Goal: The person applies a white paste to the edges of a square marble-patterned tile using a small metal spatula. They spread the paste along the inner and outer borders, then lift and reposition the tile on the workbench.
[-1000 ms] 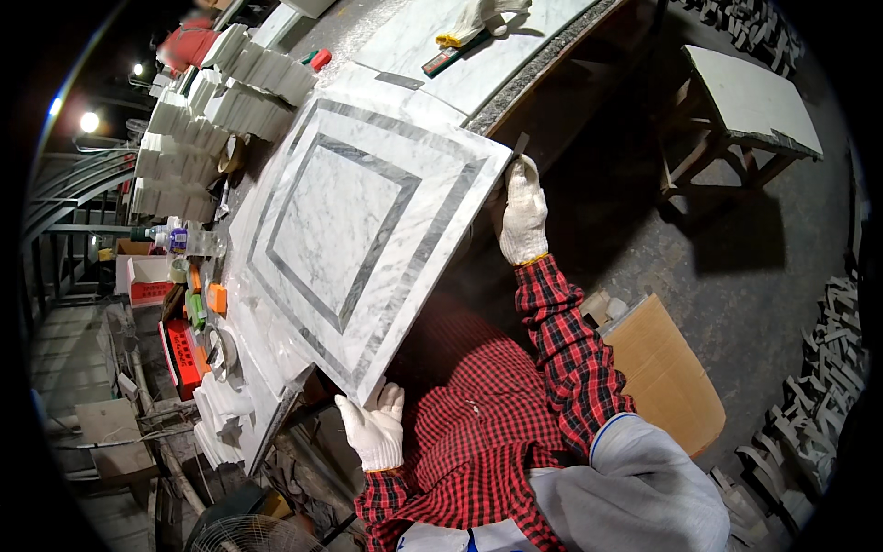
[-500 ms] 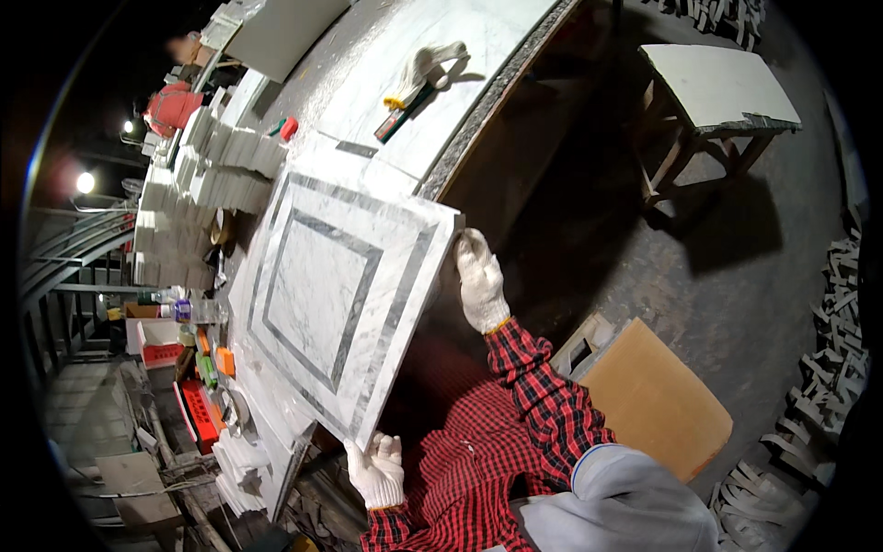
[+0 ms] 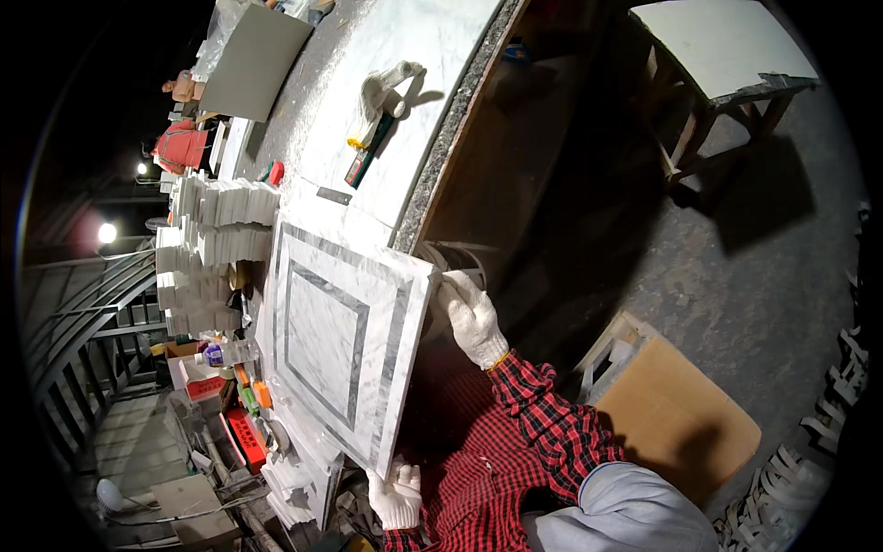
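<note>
A square white marble panel with dark grey inlaid bands lies over the near end of the workbench, its near edge jutting toward my body. My right hand, in a white knitted glove, is closed on the panel's edge by the right corner, the thumb side partly hidden. At the lower corner, my left hand, gloved alike, has its fingers curled at the panel's underside. Beyond the panel, a crumpled white cloth with a yellow bit lies beside a dark green tool on the white bench top.
Stacks of white tiles stand beyond the panel, near a red box and bottles. A wooden stool with a white top is at the right. A tan board leans behind my right arm. Another person in red works far off.
The view has turned, so the bench and stacks appear shifted. Both hands stay at the same two corners of the marble panel, with no clear change of grip.
</note>
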The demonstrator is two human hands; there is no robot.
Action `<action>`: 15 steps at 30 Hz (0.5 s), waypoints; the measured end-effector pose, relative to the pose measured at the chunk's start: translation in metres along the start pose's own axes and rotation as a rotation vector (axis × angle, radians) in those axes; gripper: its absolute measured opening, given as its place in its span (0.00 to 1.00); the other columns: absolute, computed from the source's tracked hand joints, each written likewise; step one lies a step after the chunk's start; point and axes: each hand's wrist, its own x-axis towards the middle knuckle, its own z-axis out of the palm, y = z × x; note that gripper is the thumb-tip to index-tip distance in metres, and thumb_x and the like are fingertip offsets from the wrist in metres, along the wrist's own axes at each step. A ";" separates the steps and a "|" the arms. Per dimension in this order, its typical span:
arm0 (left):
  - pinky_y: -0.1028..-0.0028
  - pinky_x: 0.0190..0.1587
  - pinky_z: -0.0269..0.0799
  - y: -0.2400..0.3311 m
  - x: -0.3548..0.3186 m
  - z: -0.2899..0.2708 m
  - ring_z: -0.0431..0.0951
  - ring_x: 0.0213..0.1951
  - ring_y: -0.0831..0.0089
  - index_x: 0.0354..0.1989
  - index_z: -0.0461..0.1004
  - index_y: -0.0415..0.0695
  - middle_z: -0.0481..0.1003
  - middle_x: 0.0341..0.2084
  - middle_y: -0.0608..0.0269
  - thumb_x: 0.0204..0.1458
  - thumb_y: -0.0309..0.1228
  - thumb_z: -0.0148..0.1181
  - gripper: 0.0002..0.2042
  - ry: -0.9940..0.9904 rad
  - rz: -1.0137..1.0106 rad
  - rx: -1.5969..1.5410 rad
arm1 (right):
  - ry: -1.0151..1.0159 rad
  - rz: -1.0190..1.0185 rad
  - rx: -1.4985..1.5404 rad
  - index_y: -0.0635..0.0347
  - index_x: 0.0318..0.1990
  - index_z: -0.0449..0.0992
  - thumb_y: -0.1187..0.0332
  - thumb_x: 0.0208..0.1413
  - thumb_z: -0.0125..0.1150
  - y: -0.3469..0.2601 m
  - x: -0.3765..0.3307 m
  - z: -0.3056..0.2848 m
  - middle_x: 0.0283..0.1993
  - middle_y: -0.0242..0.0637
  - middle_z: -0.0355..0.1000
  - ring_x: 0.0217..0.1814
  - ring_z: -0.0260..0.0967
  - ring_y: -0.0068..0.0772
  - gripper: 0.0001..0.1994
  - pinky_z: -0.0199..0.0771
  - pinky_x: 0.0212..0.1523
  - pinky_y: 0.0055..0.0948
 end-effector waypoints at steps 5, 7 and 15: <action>0.57 0.50 0.71 0.001 -0.003 0.001 0.73 0.38 0.62 0.49 0.73 0.44 0.74 0.36 0.61 0.62 0.53 0.49 0.24 -0.002 0.005 0.020 | 0.036 0.145 0.039 0.64 0.48 0.73 0.70 0.64 0.50 -0.007 -0.016 0.011 0.32 0.26 0.68 0.33 0.63 0.17 0.10 0.68 0.37 0.21; 0.57 0.50 0.71 0.001 -0.001 -0.002 0.73 0.39 0.61 0.50 0.73 0.44 0.74 0.38 0.60 0.62 0.53 0.50 0.24 0.016 -0.006 0.008 | 0.005 0.190 0.124 0.63 0.48 0.73 0.70 0.65 0.50 -0.003 -0.023 0.013 0.32 0.25 0.68 0.33 0.62 0.15 0.09 0.67 0.36 0.20; 0.58 0.49 0.72 0.004 -0.002 0.006 0.74 0.40 0.60 0.53 0.71 0.42 0.74 0.40 0.57 0.62 0.52 0.51 0.24 -0.112 -0.055 -0.011 | -0.092 0.287 0.248 0.63 0.47 0.72 0.64 0.66 0.50 -0.001 -0.058 0.028 0.27 0.23 0.65 0.26 0.59 0.15 0.12 0.61 0.29 0.20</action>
